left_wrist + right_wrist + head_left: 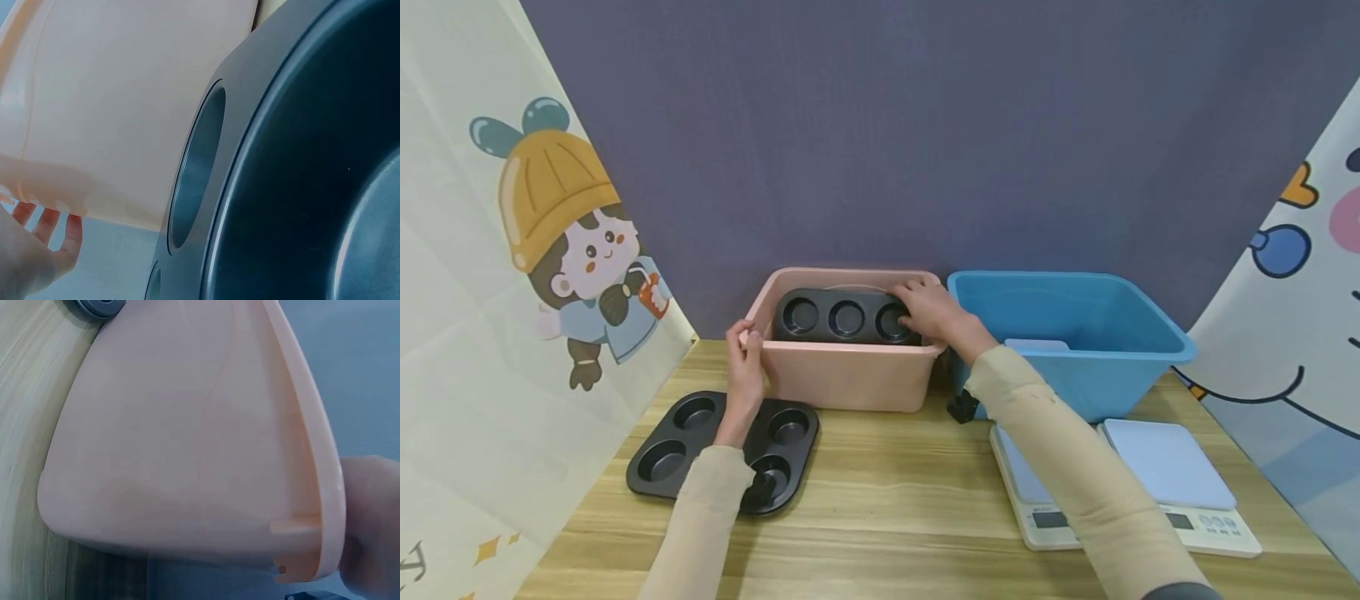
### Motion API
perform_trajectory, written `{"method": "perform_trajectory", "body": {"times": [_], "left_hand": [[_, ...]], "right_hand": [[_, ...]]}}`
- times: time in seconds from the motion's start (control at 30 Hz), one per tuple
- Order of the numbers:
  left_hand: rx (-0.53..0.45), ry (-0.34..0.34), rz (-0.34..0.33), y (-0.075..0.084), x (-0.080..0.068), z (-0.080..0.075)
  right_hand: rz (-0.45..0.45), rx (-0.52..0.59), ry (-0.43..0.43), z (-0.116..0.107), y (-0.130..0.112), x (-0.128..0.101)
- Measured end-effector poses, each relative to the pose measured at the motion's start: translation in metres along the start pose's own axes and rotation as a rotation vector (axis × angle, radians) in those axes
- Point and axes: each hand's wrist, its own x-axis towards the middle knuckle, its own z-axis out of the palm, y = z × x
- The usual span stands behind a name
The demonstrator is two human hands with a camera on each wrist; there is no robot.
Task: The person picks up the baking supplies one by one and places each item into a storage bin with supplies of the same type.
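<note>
Two stiff, slick muffin pans: one (847,317) in pink bin (850,379), right hand (928,310) gripping its rim; left hand (744,354) pinching bin corner.

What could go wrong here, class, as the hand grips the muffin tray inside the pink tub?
1. The right hand holds the muffin tray by one end only; it may tilt and catch the pink tub rim.
2. The left hand steadies just one corner, so the tub could slide toward the second tray.
</note>
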Motion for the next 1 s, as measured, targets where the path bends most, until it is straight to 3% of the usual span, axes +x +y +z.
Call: {"method": "perform_trajectory", "body": {"times": [0.27, 0.33, 0.57, 1.0], "left_hand": [[-0.024, -0.01, -0.002, 0.004, -0.001, 0.002], [-0.023, -0.008, -0.007, -0.001, 0.001, 0.001], [-0.003, -0.043, -0.036, 0.029, -0.009, -0.002], [0.008, -0.037, -0.032, 0.032, -0.011, -0.002]], "right_hand": [[0.059, 0.024, -0.063, 0.003, 0.002, -0.002], [0.066, 0.04, -0.05, 0.003, 0.001, -0.002], [0.084, 0.123, 0.014, 0.001, -0.001, -0.008], [0.114, 0.275, 0.144, -0.002, -0.001, -0.024]]}}
